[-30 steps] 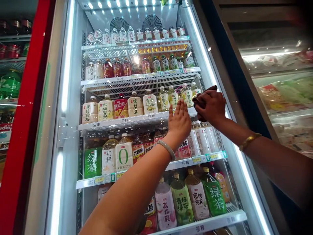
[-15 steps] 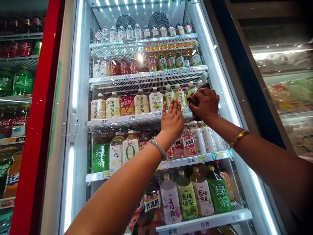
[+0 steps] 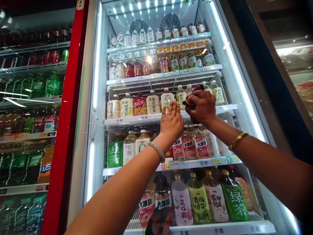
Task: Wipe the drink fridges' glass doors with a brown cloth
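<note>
My left hand lies flat against the glass door of a lit drinks cooler, fingers stretched upward, a pale bangle on its wrist. Just to its right, my right hand is closed round a dark brown cloth pressed on the glass; a gold bracelet circles that wrist. Behind the glass, a white shelf edge runs beneath white-labelled tea bottles and a red-labelled bottle. Part of the cloth is hidden by my fingers.
A red cooler frame stands at the left, beside shelves of green bottles and cans. The open-looking right side holds a dark frame and another lit case. A white vertical door edge runs left of my hands.
The view has shifted left, so the cooler appears farther right. My right hand with the cloth has moved left across the glass, closer to my left hand, which stays flat.
</note>
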{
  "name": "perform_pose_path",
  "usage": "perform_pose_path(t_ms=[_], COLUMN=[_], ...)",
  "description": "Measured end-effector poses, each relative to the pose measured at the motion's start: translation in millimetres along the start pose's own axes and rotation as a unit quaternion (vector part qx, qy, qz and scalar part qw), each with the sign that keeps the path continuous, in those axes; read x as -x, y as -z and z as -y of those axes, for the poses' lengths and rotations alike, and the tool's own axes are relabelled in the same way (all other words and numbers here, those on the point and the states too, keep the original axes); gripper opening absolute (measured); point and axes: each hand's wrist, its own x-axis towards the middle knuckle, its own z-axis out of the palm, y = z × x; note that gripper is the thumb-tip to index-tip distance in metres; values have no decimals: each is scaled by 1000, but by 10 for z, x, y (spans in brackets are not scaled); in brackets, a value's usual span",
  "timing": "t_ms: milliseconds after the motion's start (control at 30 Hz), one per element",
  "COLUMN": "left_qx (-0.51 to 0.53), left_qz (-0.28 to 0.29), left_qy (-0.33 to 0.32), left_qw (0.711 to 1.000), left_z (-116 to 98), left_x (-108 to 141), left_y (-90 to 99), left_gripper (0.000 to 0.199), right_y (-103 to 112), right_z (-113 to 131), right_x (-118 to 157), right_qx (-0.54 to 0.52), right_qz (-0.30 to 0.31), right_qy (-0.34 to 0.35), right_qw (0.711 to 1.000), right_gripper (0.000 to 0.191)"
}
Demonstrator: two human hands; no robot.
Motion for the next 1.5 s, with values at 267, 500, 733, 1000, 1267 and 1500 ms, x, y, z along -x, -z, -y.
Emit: perform_pose_path(t_ms=[267, 500, 733, 1000, 1267, 1500], left_qx=[-5, -12, -27, -29, -39, -56], left_qz=[2, -7, 7, 3, 13, 16], left_qy=[13, -3, 15, 30, 10, 27], left_qw=[1000, 1000, 1000, 999, 999, 998], left_z=[296, 393, 687, 802, 1125, 1151], left_x=[208, 224, 337, 349, 554, 635], left_y=[54, 54, 136, 189, 253, 288], left_gripper=[67, 66, 67, 66, 65, 64], right_y=[197, -136, -52, -340, -247, -470], right_z=[201, 559, 562, 979, 921, 1482], right_x=[367, -40, -14, -275, -255, -352], right_qx=[-59, -2, -51, -23, -65, -46], right_qz=[87, 32, 101, 39, 108, 51], right_qy=[179, 23, 202, 95, 178, 88], right_qw=[978, 999, 973, 994, 976, 994], right_gripper=[19, 23, 22, 27, 26, 27])
